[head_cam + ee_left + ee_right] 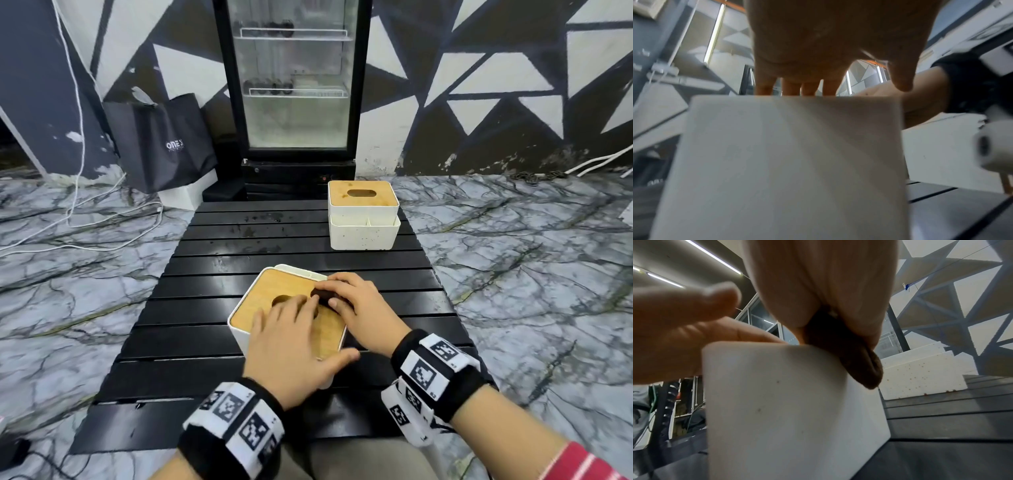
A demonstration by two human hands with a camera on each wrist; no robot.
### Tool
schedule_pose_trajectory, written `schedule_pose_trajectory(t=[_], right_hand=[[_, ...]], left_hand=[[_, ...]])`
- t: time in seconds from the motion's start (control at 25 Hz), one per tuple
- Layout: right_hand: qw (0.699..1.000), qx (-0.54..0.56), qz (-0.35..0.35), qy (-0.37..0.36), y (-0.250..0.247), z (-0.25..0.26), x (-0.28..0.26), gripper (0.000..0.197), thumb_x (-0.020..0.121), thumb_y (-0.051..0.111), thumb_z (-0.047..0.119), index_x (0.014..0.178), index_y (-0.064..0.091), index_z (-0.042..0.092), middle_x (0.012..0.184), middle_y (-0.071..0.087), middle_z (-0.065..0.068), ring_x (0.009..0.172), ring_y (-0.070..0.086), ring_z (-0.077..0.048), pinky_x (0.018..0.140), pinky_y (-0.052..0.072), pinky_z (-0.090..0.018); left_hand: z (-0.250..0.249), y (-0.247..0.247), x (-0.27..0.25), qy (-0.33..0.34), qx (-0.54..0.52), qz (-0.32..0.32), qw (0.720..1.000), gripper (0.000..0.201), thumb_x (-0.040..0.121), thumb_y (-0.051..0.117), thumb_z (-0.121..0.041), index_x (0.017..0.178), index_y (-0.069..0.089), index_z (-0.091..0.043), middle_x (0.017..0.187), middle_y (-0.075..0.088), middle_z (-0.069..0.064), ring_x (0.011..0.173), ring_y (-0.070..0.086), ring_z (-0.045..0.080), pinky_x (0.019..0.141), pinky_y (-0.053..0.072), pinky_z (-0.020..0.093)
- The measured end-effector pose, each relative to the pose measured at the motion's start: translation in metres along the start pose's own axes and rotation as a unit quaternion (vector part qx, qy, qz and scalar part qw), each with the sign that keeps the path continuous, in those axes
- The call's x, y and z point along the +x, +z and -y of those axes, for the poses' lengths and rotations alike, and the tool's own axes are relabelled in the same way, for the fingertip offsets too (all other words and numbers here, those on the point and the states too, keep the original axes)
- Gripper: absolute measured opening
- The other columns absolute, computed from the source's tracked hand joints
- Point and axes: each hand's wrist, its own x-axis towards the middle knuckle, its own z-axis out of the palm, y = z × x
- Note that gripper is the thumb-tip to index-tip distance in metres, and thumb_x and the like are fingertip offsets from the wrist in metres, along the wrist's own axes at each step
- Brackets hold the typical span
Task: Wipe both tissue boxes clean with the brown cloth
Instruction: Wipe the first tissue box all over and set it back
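The near tissue box (260, 308), white with a wooden lid, is pressed from above by the left hand (291, 346), its fingers laid flat. Just beyond, the brown cloth (325, 295) is bunched in the curled fingers of the right hand (359, 311) against the lid. The second tissue box (363, 214) is set well apart at the far end of the black slatted table (191, 260).

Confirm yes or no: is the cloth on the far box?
No, the right hand holds the cloth on the near box.
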Motion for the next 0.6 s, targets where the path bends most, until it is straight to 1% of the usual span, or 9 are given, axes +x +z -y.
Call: schedule_pose_trajectory(t=[0.08,0.16,0.2,0.28,0.36,0.48,0.52,0.56,0.6], right_hand=[[1.000,0.005,0.013,0.001,-0.005,0.000,-0.002,0.035,0.093,0.046,0.011,0.121,0.056,0.029,0.127,0.047,0.007,0.114,0.038,-0.017,0.098,0.023,-0.017],[0.999,0.020,0.024,-0.007,-0.013,-0.002,-0.008,0.034,0.092,0.048,0.011,0.119,0.057,0.029,0.121,0.047,0.011,0.115,0.040,-0.013,0.101,0.027,-0.017],[0.999,0.025,0.030,-0.010,-0.016,-0.003,-0.013,0.033,0.092,0.049,0.010,0.118,0.058,0.028,0.118,0.046,0.013,0.114,0.041,-0.010,0.099,0.026,-0.011],[0.998,0.031,0.042,-0.019,-0.021,-0.001,-0.024,0.033,0.092,0.050,0.009,0.118,0.058,0.027,0.117,0.046,0.014,0.114,0.041,-0.005,0.094,0.022,0.000],[0.997,0.040,0.053,-0.033,-0.021,0.003,-0.036,0.033,0.091,0.051,0.009,0.119,0.058,0.025,0.118,0.046,0.012,0.114,0.042,-0.003,0.093,0.020,0.003],[0.995,0.043,0.068,-0.056,-0.012,0.013,-0.050,0.033,0.091,0.051,0.011,0.121,0.057,0.025,0.122,0.047,0.007,0.114,0.040,-0.003,0.093,0.019,0.002],[0.995,0.035,0.071,-0.064,-0.007,0.017,-0.053,0.033,0.091,0.051,0.012,0.122,0.056,0.025,0.124,0.046,0.006,0.114,0.038,-0.003,0.094,0.017,0.002],[0.994,0.029,0.072,-0.071,-0.002,0.022,-0.055,0.034,0.092,0.050,0.013,0.123,0.055,0.025,0.126,0.045,0.006,0.115,0.037,-0.004,0.095,0.015,0.002],[0.994,0.028,0.072,-0.076,0.002,0.025,-0.056,0.034,0.092,0.050,0.013,0.124,0.054,0.025,0.128,0.044,0.005,0.116,0.035,-0.004,0.095,0.013,0.002]], left_hand=[[-0.006,0.006,-0.002,-0.015,0.019,0.022,0.999,0.096,0.067,0.032,-0.082,0.145,0.020,-0.026,0.149,0.024,-0.010,0.135,0.025,0.011,0.113,0.016,0.041],[0.005,0.005,-0.001,-0.003,-0.001,0.035,0.999,0.093,0.071,0.042,-0.075,0.146,0.017,-0.026,0.150,0.022,-0.012,0.138,0.021,0.008,0.117,0.009,0.042],[0.013,0.003,-0.001,0.010,-0.006,0.045,0.999,0.095,0.068,0.038,-0.076,0.146,0.016,-0.027,0.151,0.021,-0.013,0.140,0.017,0.006,0.117,0.005,0.043],[0.034,-0.003,-0.001,0.042,0.000,0.063,0.997,0.100,0.058,0.022,-0.079,0.146,0.017,-0.031,0.153,0.017,-0.016,0.143,0.009,0.003,0.117,0.000,0.041],[0.057,-0.010,-0.001,0.064,-0.003,0.081,0.995,0.100,0.054,0.015,-0.081,0.144,0.021,-0.038,0.153,0.016,-0.020,0.143,0.005,0.001,0.116,-0.002,0.040],[0.088,-0.018,0.003,0.059,-0.038,0.088,0.994,0.099,0.051,0.012,-0.093,0.138,0.025,-0.049,0.150,0.020,-0.026,0.139,0.002,-0.004,0.115,-0.002,0.044],[0.094,-0.020,0.004,0.054,-0.037,0.090,0.994,0.089,0.058,0.016,-0.092,0.136,0.024,-0.052,0.150,0.020,-0.027,0.137,0.000,-0.005,0.115,-0.002,0.045],[0.098,-0.021,0.006,0.048,-0.027,0.089,0.995,0.072,0.070,0.027,-0.084,0.135,0.023,-0.053,0.150,0.019,-0.027,0.138,0.000,-0.005,0.115,-0.003,0.045],[0.101,-0.021,0.008,0.040,-0.010,0.080,0.996,0.059,0.082,0.038,-0.069,0.136,0.022,-0.052,0.151,0.017,-0.026,0.140,0.000,-0.002,0.115,-0.003,0.045]])
